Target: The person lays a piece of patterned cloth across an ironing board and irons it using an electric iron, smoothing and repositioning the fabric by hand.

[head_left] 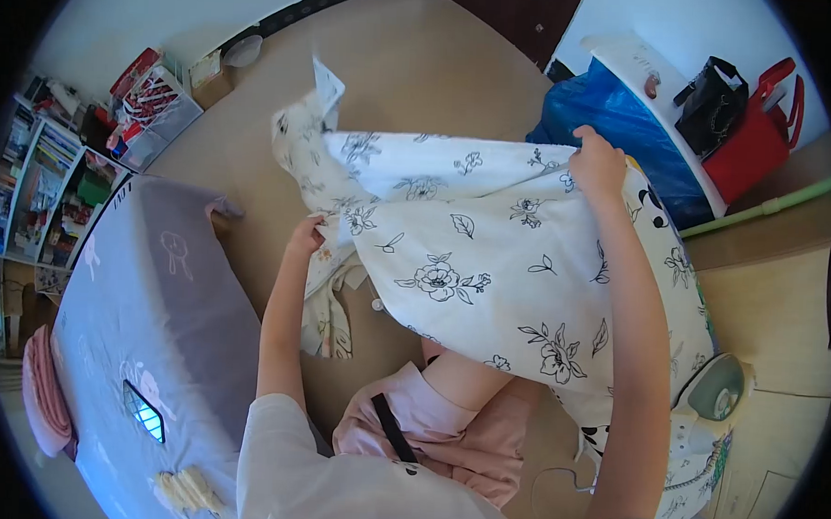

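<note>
Floral cloth (485, 249) spans the frame's centre, clamped in the fingers of left hand (307, 236) and right hand (599, 167). Iron (714, 386): lower right. Blue bag (594, 105): upper right, beyond cloth.

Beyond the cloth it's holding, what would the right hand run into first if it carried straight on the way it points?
Probably the blue plastic, just beyond the right hand in this view; depth is unclear, so it might pass above instead.
</note>
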Demonstrator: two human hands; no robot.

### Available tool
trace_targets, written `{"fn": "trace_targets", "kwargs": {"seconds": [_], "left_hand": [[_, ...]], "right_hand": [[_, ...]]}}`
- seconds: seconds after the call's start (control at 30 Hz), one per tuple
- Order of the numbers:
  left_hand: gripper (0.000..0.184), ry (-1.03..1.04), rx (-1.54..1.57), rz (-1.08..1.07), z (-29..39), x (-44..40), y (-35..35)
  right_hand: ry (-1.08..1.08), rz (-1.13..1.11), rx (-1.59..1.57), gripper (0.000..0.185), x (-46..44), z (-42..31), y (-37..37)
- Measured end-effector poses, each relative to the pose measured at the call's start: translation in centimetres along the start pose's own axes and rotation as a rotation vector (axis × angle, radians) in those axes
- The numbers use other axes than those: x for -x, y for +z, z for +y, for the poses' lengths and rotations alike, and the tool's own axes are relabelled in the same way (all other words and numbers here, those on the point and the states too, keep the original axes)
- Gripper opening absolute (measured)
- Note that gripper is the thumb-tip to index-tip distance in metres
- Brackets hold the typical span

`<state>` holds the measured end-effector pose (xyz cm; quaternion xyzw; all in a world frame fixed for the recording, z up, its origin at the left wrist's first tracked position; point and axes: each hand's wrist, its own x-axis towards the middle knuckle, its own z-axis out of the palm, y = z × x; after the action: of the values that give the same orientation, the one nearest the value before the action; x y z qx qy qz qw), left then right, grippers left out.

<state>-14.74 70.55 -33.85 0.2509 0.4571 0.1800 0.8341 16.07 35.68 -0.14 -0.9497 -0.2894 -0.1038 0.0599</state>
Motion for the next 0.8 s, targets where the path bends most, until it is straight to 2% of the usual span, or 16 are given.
{"fn": "trace_targets", "kwargs": {"seconds": [0.07, 0.13, 0.2, 0.23, 0.3, 0.4, 0.47, 0.5, 0.53, 0.6, 0.63, 0.67, 0.7, 0.73, 0.77, 0.8], "left_hand": [[0.017, -0.048, 0.028, 0.101, 1.1, -0.1, 1.3], [0.024, -0.069, 0.088, -0.067, 3.7, 0.1, 2.2], [0.029, 0.048, 0.183, -0.235, 6.8, 1.1, 3.3], [0.029, 0.050, 0.178, -0.233, 7.9, 2.0, 3.3], [0.028, 0.263, 0.272, -0.306, 9.7, 2.6, 3.3], [0.035, 0.231, 0.242, -0.015, 8.1, 2.3, 0.8], [0.042, 0.446, -0.448, -0.219, 4.4, 4.8, -0.1], [0.046, 0.034, 0.195, -0.036, 3.2, 6.3, 2.6], [0.050, -0.038, 0.178, -0.204, 1.6, 7.6, 3.3], [0.052, -0.033, 0.113, -0.275, -2.5, 8.6, 4.6], [0.055, -0.117, 0.114, -0.273, -4.1, 9.3, 5.6], [0.060, -0.054, 0.023, -0.180, -5.9, 8.3, 5.1], [0.060, 0.175, -0.335, -0.265, -7.4, 4.2, 1.1], [0.061, 0.434, -0.667, -0.367, -8.9, 0.3, -0.2], [0.061, 0.402, -0.696, -0.439, -10.4, 1.7, 4.2], [0.060, 0.394, -0.665, -0.494, -9.2, 0.8, 6.3]], "right_hand": [[0.032, 0.016, 0.014, 0.032, 0.0, 0.0, 0.0], [0.024, -0.009, 0.017, 0.032, 0.0, 0.2, 0.1], [0.018, -0.022, 0.013, 0.032, -0.2, 0.1, 0.1], [0.010, -0.017, 0.010, 0.031, -0.2, 0.1, 0.1], [0.022, -0.009, 0.007, 0.030, -0.1, 0.5, 0.3], [-0.069, 0.093, -0.091, 0.024, -0.4, 1.7, 2.2], [-0.035, 0.106, -0.111, 0.017, -1.0, 2.3, 4.4], [0.015, 0.120, -0.168, 0.013, -0.5, 1.7, 3.9], [-0.040, 0.271, -0.095, 0.009, -0.5, 1.4, 4.1], [-0.119, 0.599, -0.136, 0.010, 0.3, 0.8, 4.0], [-0.202, 0.574, -0.098, 0.011, 0.9, 0.9, 2.9], [-0.235, 0.668, -0.058, 0.010, 1.3, 0.6, 3.0], [-0.150, 0.764, -0.117, 0.011, 3.1, -0.1, 2.4], [-0.268, 0.552, -0.141, 0.013, 4.2, -0.1, 1.3], [-0.187, 0.459, -0.090, 0.015, 6.7, -0.9, -1.0], [-0.196, 0.491, -0.091, 0.015, 9.3, -1.4, -2.5]]}}
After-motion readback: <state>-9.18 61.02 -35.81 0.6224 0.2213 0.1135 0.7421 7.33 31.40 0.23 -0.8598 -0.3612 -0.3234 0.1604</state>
